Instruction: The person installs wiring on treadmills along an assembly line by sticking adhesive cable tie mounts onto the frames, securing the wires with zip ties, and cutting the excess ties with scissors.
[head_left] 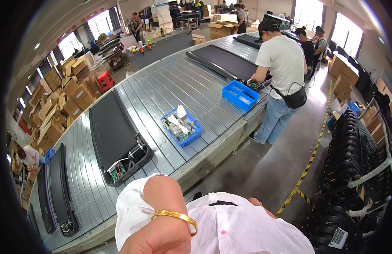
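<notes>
My left hand point(157, 239) is raised close to the camera, with a gold bracelet point(175, 218) round the wrist. Its fingers fall outside the frame, so what it holds, if anything, does not show. Low beside my white shirt point(246, 228), a small part of my right hand point(254, 200) is visible; its fingers cannot be made out. Nearest on the slatted metal conveyor point(162, 89) lies a flat black treadmill point(111, 122), its end uncovered to show a green circuit board point(118, 171) and wiring. A blue bin point(191, 139) of small parts sits right of it.
A co-worker in a white T-shirt point(285, 59) bends over another treadmill point(221, 59), beside a divided blue bin point(240, 105). Cardboard boxes point(81, 95) and a red stool point(105, 80) stand beyond the conveyor. Black parts point(348, 156) are stacked right of the yellow-black floor tape point(308, 178).
</notes>
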A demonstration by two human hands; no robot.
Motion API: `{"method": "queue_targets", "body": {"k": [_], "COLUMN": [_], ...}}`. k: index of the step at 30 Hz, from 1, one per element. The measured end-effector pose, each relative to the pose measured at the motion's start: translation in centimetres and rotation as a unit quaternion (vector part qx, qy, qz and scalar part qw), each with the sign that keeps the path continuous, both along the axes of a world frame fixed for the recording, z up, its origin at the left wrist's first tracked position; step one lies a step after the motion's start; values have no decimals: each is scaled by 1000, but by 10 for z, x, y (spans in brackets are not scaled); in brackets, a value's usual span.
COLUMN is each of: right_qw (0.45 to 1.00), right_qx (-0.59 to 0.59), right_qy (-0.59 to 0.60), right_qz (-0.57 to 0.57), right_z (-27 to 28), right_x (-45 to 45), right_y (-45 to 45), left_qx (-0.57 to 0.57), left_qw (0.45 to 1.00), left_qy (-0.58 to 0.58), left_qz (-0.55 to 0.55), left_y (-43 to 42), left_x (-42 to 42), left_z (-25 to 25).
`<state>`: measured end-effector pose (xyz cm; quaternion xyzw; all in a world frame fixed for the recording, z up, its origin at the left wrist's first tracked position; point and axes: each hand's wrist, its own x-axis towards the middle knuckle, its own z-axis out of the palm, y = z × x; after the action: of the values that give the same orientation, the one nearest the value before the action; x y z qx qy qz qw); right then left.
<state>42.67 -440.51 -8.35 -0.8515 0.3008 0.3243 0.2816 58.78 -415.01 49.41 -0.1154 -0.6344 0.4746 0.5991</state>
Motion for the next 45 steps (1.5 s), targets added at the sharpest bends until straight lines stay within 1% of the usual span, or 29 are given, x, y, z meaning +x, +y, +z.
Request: {"method": "queue_targets", "body": {"k": [2, 5, 6, 9, 11, 14, 17, 18, 19, 21, 22, 23, 24, 25, 26, 27, 28, 29, 30, 31, 33, 34, 35, 37, 41, 45], "right_qw": [1000, 998, 998, 998, 998, 998, 999, 998, 999, 996, 995, 996, 995, 994, 993, 995, 996, 995, 992, 992, 989, 988, 987, 984, 981, 979], "right_qx": [-5, 12, 11, -14, -13, -13, -10, -11, -1, 17, 16, 17, 18, 19, 19, 22, 25, -8, -41, -48, -55, -58, -62, -63, -59, -47], "right_qy": [15, 44, 44, 63, 58, 48, 51, 52, 30, -13, -12, 10, 30, 49, 48, 58, 68, 62, 57, 59, 67, 66, 66, 58, 37, 19], "right_qz": [2, -51, -51, 4, 14, 30, -17, -16, 18, 89, 93, 92, 93, 95, 106, 80, 54, 78, 101, 104, 116, 124, 135, 155, 183, 200], "right_z": [3, 1, 3, 2, 1, -11, -42, -54, -65, -64, -63, -39, -2, 19, 21, 19, 17, -41, -101, -101, -72, -59, -50, -37, -27, -21], "right_x": [-10, -30, -33, -36, -34, -27, -15, -11, -7, 2, 5, 12, 23, 33, 37, 38, 39, 40, 40, 46, 70, 80, 89, 111, 146, 167], "right_y": [-11, -23, -28, -36, -39, -41, -36, -36, -35, -33, -35, -32, -25, -19, -17, -16, -15, -23, -32, -29, -11, 1, 13, 39, 83, 129], "left_qx": [-22, -24, -22, -6, 2, 42, 34, 28, 27, 20, 17, 15, 38, 62, 139, 214, 300, 376, 441, 490, 531, 513, 505, 501, 531, 533], "left_qw": [1000, 1000, 1000, 1000, 1000, 998, 999, 999, 999, 997, 994, 994, 999, 996, 981, 950, 896, 821, 744, 653, 523, 505, 522, 550, 580, 587], "left_qy": [9, 3, -2, 8, 12, 21, 19, 20, 21, 14, 10, 11, 1, -10, 62, 128, 218, 296, 324, 353, 337, 279, 294, 123, 109, 101], "left_qz": [9, 5, 7, 11, 16, 33, 31, 30, 32, 78, 103, 109, 21, -65, -122, -188, -244, -311, -383, -458, -575, -635, -621, -657, -608, -601], "left_y": [-5, -14, -17, -23, -25, -28, -30, -30, -30, -27, -24, -21, -16, -11, -3, 5, 7, 9, 9, 8, 8, 9, 17, 36, 75, 115], "left_x": [-4, -7, -7, -10, -11, -9, -6, -4, -1, 5, 8, 11, 16, 19, 19, 18, 22, 25, 32, 39, 37, 37, 38, 40, 56, 68], "left_z": [2, 2, 2, 2, 3, 2, 1, 0, 0, 1, 1, -4, -13, -22, -24, -26, -28, -28, -19, -10, 1, -3, 0, 9, -1, -5]}}
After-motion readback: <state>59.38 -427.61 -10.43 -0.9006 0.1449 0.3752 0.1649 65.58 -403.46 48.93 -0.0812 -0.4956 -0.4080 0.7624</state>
